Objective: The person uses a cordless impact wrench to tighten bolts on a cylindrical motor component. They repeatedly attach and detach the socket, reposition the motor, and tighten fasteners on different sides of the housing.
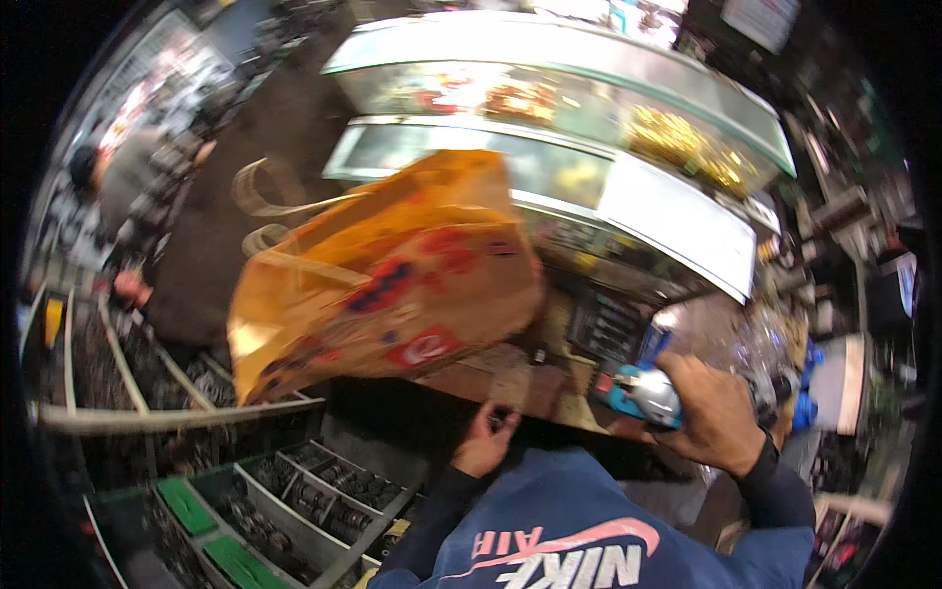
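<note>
My right hand [721,412] is closed around a teal and silver power tool [655,395] at the right end of the bench. Its exact kind is hard to tell, as fingers cover part of it. Lower and to the left, my left hand [483,442] pinches a small dark ring-like piece [499,418] at the bench's front edge. Just beyond that hand stands a big orange paper bag [392,285] with pale twisted handles, leaning left, its print blurred.
Behind the bag is a glass display case [579,98] with gold packets [677,137]. A divided drawer of dark metal parts [314,501] lies lower left, with green covers [186,506]. Clear plastic [760,339] sits beyond my right hand. Another person [132,177] is at far left.
</note>
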{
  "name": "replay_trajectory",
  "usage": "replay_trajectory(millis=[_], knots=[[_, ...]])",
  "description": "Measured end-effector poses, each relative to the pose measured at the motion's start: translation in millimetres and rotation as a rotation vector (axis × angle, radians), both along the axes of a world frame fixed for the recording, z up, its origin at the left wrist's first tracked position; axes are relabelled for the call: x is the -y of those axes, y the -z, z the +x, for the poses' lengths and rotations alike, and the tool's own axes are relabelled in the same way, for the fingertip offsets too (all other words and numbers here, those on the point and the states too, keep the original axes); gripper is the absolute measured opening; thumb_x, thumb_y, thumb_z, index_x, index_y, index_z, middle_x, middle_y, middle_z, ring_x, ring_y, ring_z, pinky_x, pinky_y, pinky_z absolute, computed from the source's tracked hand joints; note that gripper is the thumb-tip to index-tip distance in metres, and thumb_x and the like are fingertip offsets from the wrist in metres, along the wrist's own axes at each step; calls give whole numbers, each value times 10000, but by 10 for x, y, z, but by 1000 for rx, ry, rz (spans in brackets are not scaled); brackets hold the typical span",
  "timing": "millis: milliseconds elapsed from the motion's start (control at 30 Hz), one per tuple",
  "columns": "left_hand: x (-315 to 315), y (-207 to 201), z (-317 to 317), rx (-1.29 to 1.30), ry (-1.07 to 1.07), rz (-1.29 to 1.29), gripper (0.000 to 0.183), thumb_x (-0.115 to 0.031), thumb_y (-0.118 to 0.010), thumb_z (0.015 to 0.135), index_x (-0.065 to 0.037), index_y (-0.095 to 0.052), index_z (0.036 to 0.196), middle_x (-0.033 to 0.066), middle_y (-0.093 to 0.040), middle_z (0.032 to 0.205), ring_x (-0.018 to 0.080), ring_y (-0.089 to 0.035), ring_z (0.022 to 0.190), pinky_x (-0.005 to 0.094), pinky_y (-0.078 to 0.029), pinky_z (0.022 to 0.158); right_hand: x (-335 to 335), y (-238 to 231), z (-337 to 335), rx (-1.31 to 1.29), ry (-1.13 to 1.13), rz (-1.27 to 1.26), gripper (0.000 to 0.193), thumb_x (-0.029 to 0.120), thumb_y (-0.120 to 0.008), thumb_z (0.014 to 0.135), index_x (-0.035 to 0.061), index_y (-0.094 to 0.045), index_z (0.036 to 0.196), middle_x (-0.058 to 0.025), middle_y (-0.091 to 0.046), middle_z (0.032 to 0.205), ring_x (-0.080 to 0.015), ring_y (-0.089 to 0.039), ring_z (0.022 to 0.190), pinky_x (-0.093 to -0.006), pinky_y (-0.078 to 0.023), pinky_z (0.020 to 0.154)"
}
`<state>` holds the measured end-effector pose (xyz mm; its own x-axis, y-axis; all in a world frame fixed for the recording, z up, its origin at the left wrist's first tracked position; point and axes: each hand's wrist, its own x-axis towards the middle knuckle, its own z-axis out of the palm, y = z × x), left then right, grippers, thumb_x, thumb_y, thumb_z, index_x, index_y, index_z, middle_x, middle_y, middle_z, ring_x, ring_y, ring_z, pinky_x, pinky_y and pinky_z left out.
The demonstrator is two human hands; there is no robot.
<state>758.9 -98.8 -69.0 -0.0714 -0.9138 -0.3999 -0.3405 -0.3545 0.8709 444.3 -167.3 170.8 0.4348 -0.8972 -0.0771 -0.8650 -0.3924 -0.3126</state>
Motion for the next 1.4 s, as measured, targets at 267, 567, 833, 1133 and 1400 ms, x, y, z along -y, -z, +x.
replay_trajectory(millis=[267, 567, 833, 1133, 1400], knots=[[-43, -302, 824, -153, 354, -100, 591, -498, -612, 1015, -48, -530, 1388, 230, -655, 1216, 369, -638, 1125, 444, -491, 1020, -432, -800, 1352, -51, -157, -90, 634, 227, -855, 494, 103, -656, 1084, -148, -666, 822, -394, -683, 757, -459, -540, 672], [-695, -1342, 3276, 304, 72, -657, 975, -421, -934, 632, -133, -513, 1463, 178, -551, 1127, 367, -532, 1055, 461, -476, 945, -471, -847, 4036, 231, -465, 5, 751, 328, -932, 591, 56, -613, 1214, -167, -724, 966, -371, -738, 885, -435, -568, 771], [-172, -1178, 4629, 411, -65, -759, 534, -347, -827, 760, -26, -643, 1146, 197, -619, 1077, 405, -578, 987, 506, -472, 839, 57, -360, 6100, 207, -660, -191, 714, 346, -884, 672, 88, -563, 1255, -116, -671, 926, -330, -713, 838, -444, -563, 667], [1530, -658, 5819, 318, 56, -858, 595, -339, -736, 871, -14, -536, 1327, 228, -654, 1173, 435, -622, 1110, 517, -507, 900, 1128, 65, 7333, 203, -407, -395, 720, 242, -838, 640, 82, -570, 1289, -98, -627, 984, -295, -701, 875, -428, -570, 685], [2637, -429, 5869, 8, 203, -703, 686, -263, -701, 878, 6, -445, 1455, 290, -586, 1366, 455, -556, 1287, 500, -474, 1029, 1801, 136, 7438, 187, 35, -380, 610, 190, -760, 676, 124, -620, 1267, -114, -623, 1011, -326, -640, 978, -425, -484, 847]])
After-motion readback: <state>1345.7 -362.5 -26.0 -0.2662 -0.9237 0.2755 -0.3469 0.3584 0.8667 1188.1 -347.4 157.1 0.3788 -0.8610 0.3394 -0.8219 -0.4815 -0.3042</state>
